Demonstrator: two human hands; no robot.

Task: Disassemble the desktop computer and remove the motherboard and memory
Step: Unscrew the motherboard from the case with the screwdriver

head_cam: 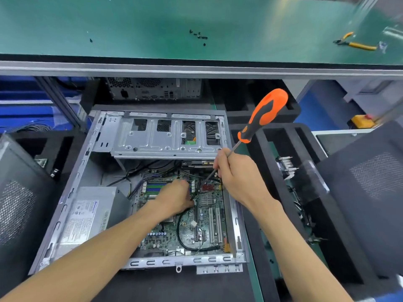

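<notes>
Take the open grey steel computer case as your landmark. Nearest you inside it, the green printed motherboard lies flat on the case floor, not yet removed, with a black cable looping across its near half. Your left hand rests on the middle of that board, fingers curled down among the black wires; whether it pinches a connector or only presses there I cannot tell, since the knuckles hide the fingertips. Just left of that hand, the blue and green memory slots sit on the board's far-left part. Your right hand, over the board's far-right corner, pinches the bare metal shaft of the long orange-and-black-handled screwdriver, its tip down near the red connectors and its handle leaning up and away to the right.

The board will likely be light but thin, stiff and brittle, with sharp solder points beneath; lift it by its bare edges once every screw and plug is free, never by the heatsink or slots. Any memory stick should be held by its short ends.

Left of the board lies the boxy silver power supply. Beyond the board, the perforated silver drive cage spans the case. Farther still, small black screws lie on the green bench mat.
</notes>
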